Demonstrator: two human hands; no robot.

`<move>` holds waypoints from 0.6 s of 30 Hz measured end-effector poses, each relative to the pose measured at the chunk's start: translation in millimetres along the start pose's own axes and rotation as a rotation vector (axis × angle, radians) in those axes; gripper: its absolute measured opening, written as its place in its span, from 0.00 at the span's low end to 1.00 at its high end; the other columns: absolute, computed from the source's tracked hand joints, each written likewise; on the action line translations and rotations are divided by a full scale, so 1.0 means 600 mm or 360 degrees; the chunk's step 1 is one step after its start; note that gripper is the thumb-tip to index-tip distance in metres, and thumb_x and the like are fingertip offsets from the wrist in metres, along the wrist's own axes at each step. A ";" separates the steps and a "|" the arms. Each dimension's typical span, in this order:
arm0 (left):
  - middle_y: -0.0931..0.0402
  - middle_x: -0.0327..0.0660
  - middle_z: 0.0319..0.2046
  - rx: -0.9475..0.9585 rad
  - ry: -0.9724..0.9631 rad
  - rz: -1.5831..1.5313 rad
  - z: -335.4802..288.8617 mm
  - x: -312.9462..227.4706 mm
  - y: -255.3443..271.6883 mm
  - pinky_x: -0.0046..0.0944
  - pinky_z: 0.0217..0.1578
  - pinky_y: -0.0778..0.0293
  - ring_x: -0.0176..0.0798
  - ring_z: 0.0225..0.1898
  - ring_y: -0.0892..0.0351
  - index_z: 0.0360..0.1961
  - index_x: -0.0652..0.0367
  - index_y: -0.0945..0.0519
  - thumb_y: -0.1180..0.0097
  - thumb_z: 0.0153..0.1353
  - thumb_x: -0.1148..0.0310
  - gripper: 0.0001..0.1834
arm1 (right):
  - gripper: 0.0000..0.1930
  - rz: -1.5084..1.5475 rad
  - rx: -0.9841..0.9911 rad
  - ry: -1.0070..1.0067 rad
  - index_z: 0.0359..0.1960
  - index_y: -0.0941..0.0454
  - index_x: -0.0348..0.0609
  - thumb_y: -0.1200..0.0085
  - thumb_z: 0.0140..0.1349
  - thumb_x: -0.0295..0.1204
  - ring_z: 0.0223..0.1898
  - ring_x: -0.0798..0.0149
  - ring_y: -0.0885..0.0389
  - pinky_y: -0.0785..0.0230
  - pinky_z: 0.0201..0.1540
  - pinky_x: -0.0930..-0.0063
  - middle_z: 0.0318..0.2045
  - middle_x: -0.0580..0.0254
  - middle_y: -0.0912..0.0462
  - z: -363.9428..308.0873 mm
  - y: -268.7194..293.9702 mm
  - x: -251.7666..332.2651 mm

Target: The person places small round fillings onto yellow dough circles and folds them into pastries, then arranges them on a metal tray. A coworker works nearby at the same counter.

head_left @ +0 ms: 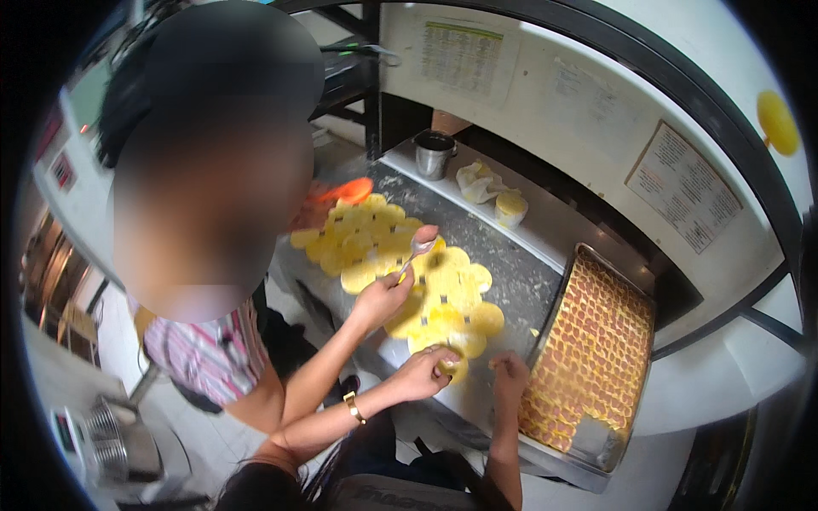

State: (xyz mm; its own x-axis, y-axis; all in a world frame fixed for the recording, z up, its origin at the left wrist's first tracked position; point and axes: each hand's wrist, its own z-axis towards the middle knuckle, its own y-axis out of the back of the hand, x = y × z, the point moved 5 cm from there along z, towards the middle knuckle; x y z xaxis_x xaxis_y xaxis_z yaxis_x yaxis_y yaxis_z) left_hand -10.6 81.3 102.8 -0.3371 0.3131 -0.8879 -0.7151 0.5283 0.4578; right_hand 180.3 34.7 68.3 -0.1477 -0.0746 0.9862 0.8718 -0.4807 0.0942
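My left hand (421, 376), with a gold watch at the wrist, pinches a yellow dough round (457, 370) at the near end of the spread. Just right of it, beside the tray's edge, my right hand (509, 376) has its fingers drawn together; whatever they hold is too small to make out. Overlapping yellow dough rounds (464, 294) cover the middle of the dark worktop (503, 264). Over them a co-worker's hand (383, 300) holds a metal spoon (417, 248) heaped with pinkish filling.
A large metal tray (558, 319) of small filled dough pieces stands at the right. Along the back shelf are a metal pot (434, 155), crumpled white wrapping (479, 182) and a tub (510, 209). An orange scoop (352, 190) lies beyond the dough. The co-worker (204, 349) is close on my left.
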 end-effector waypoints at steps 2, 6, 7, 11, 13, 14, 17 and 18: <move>0.24 0.51 0.41 0.0156 -0.0043 0.0243 -0.037 -0.038 -0.043 0.42 0.37 0.25 0.47 0.31 0.21 0.45 0.62 0.25 0.47 0.48 0.74 0.19 | 0.08 0.0055 -0.0004 0.0157 0.23 0.28 0.36 0.58 0.54 0.14 0.25 0.75 0.30 0.39 0.30 0.83 0.20 0.67 0.26 -0.013 0.037 0.033; 0.23 0.49 0.39 0.0464 -0.0024 0.0352 -0.178 0.010 -0.138 0.41 0.38 0.24 0.45 0.30 0.20 0.44 0.62 0.24 0.43 0.46 0.72 0.20 | 0.09 -0.0016 0.0007 0.0734 0.19 0.30 0.39 0.61 0.47 0.12 0.20 0.71 0.32 0.43 0.23 0.79 0.18 0.63 0.28 -0.104 0.124 0.161; 0.22 0.48 0.39 0.0516 0.0004 0.0292 -0.221 0.013 -0.169 0.41 0.37 0.24 0.45 0.30 0.19 0.43 0.62 0.23 0.43 0.46 0.72 0.19 | 0.09 -0.0061 0.0061 0.0859 0.18 0.30 0.39 0.60 0.45 0.12 0.20 0.68 0.32 0.43 0.23 0.77 0.18 0.62 0.28 -0.134 0.146 0.190; 0.21 0.47 0.37 0.0222 0.0517 0.0208 -0.448 0.022 -0.258 0.39 0.34 0.24 0.42 0.29 0.19 0.43 0.62 0.23 0.43 0.48 0.71 0.18 | 0.03 -0.0245 0.0251 0.1520 0.16 0.30 0.43 0.53 0.39 0.20 0.20 0.61 0.29 0.38 0.25 0.73 0.19 0.62 0.28 -0.274 0.182 0.367; 0.20 0.47 0.35 -0.0050 0.0842 0.0163 -0.580 0.041 -0.297 0.39 0.35 0.25 0.43 0.30 0.19 0.41 0.61 0.22 0.44 0.48 0.70 0.17 | 0.03 -0.0240 0.0359 0.1857 0.14 0.32 0.44 0.51 0.37 0.22 0.20 0.63 0.29 0.39 0.24 0.74 0.18 0.64 0.28 -0.374 0.192 0.460; 0.20 0.47 0.34 -0.0215 0.0995 0.0163 -0.658 0.065 -0.320 0.40 0.37 0.25 0.44 0.31 0.20 0.40 0.61 0.21 0.44 0.47 0.70 0.17 | 0.05 -0.0203 0.0433 0.1988 0.13 0.34 0.45 0.50 0.35 0.24 0.19 0.64 0.31 0.40 0.23 0.74 0.17 0.65 0.28 -0.429 0.192 0.495; 0.19 0.48 0.30 -0.0727 0.1635 -0.0109 -0.880 0.158 -0.421 0.40 0.37 0.25 0.46 0.32 0.20 0.38 0.58 0.20 0.44 0.45 0.69 0.16 | 0.06 -0.0167 0.0615 0.2407 0.11 0.36 0.46 0.50 0.32 0.25 0.17 0.65 0.32 0.41 0.22 0.74 0.16 0.67 0.30 -0.590 0.219 0.593; 0.19 0.49 0.29 -0.0839 0.1768 0.0003 -0.971 0.206 -0.471 0.40 0.36 0.25 0.46 0.31 0.20 0.37 0.58 0.20 0.45 0.45 0.68 0.15 | 0.06 -0.0150 0.0670 0.2516 0.11 0.36 0.46 0.50 0.32 0.25 0.17 0.65 0.32 0.41 0.22 0.74 0.16 0.67 0.31 -0.643 0.224 0.606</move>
State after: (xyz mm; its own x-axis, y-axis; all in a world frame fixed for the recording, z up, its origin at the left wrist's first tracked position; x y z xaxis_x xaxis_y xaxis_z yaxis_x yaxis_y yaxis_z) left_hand -207.0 -489.4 -163.2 -0.4922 -0.6645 -0.5623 -0.7873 0.0641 0.6132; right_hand 63.5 -394.2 387.3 -0.2765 -0.9546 -0.1109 0.8518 -0.2969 0.4316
